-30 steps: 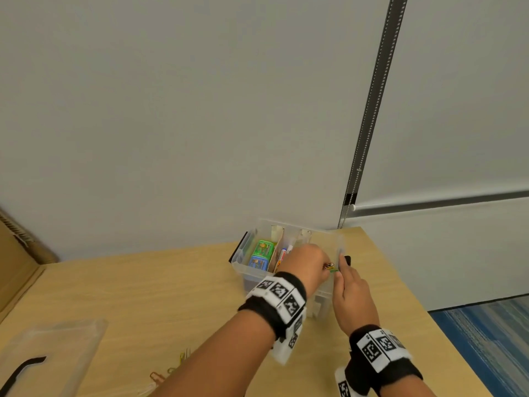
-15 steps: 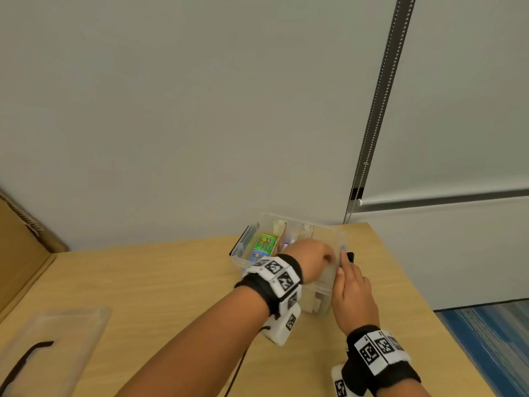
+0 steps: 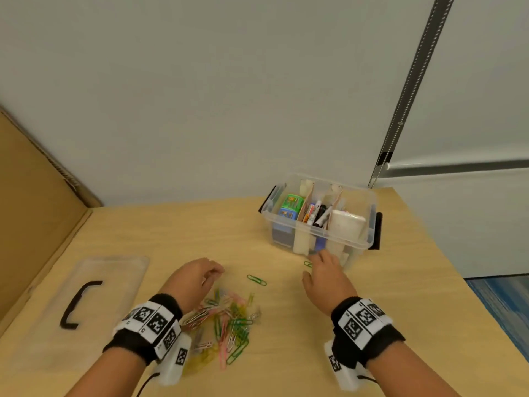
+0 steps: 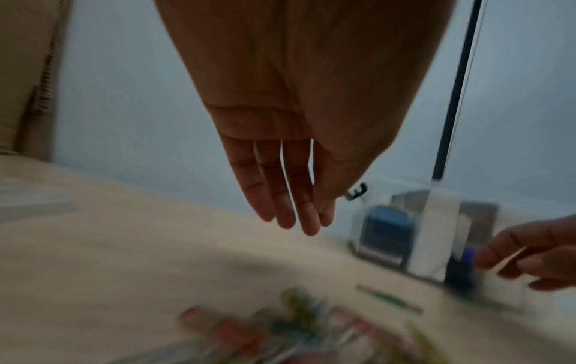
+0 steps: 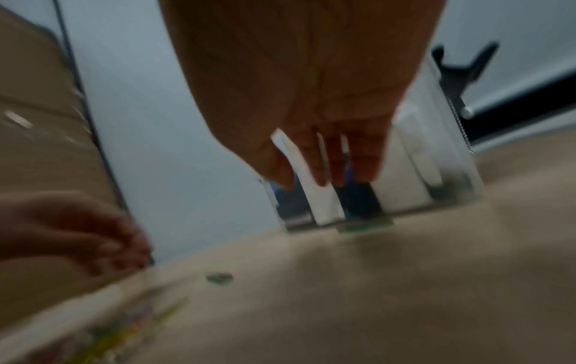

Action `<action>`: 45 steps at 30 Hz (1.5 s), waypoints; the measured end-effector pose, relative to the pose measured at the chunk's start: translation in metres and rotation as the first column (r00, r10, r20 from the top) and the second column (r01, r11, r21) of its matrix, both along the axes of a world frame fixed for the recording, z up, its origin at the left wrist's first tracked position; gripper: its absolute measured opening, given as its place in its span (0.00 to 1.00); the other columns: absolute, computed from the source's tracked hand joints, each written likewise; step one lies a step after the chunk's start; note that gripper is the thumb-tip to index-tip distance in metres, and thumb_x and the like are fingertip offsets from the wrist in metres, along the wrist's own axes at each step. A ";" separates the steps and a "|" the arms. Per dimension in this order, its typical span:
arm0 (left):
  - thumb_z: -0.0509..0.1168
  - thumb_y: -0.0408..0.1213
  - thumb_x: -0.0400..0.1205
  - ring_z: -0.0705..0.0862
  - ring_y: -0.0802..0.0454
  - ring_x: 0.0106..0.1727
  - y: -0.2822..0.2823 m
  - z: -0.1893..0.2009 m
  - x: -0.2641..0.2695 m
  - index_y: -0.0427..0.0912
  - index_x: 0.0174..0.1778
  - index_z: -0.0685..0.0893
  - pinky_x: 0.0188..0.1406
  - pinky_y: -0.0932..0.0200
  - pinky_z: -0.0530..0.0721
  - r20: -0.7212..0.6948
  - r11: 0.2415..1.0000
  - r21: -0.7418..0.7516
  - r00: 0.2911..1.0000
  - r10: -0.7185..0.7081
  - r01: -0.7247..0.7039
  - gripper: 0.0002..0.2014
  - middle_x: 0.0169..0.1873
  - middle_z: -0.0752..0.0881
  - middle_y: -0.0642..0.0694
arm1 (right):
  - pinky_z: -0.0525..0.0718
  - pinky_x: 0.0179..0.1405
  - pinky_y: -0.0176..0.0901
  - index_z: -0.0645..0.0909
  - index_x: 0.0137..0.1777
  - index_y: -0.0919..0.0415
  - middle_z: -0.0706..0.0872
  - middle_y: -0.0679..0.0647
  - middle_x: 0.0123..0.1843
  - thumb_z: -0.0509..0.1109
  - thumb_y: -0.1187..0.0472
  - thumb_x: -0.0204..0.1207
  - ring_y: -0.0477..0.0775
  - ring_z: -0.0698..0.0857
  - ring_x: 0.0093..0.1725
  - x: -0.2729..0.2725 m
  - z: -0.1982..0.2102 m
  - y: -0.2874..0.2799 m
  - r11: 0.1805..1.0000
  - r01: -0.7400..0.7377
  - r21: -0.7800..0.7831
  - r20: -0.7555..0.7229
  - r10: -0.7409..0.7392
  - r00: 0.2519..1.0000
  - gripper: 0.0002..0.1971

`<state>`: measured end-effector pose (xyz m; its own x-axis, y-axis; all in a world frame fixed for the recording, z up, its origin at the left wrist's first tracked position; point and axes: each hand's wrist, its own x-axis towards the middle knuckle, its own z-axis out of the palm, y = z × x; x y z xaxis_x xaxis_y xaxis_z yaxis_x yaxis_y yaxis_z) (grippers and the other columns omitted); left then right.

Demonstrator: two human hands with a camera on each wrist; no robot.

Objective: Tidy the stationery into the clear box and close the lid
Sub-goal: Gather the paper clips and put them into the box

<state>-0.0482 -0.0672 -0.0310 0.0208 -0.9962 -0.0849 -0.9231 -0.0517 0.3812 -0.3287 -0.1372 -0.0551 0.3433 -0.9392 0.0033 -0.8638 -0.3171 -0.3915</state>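
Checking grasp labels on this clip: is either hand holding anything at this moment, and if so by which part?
Nothing is held. The left hand hangs empty above the paper clip pile; the right hand reaches with straight fingers toward a green clip beside the clear box.

A light wooden table (image 3: 177, 230) carries an open clear box (image 3: 369, 216) at its far right. Its lid (image 3: 114, 282) lies left, a heap of coloured paper clips (image 3: 229, 325) between.

Grey wall (image 3: 200, 96), wooden table (image 3: 400, 282), blue carpet (image 3: 503, 305)
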 end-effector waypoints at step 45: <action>0.67 0.48 0.80 0.82 0.57 0.51 0.044 -0.011 0.015 0.54 0.62 0.85 0.50 0.64 0.78 -0.151 0.993 -0.109 0.988 0.015 -0.032 0.15 0.50 0.86 0.54 | 0.90 0.43 0.42 0.84 0.41 0.58 0.89 0.56 0.40 0.72 0.71 0.74 0.49 0.87 0.37 0.059 0.043 0.046 0.916 -0.053 0.399 0.617 -0.225 0.754 0.07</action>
<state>-0.0335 -0.0233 -0.0417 0.0394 -0.9990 0.0225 -0.8544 -0.0220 0.5192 -0.2701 -0.0908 -0.0118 0.3062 -0.9383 -0.1606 -0.3783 0.0348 -0.9250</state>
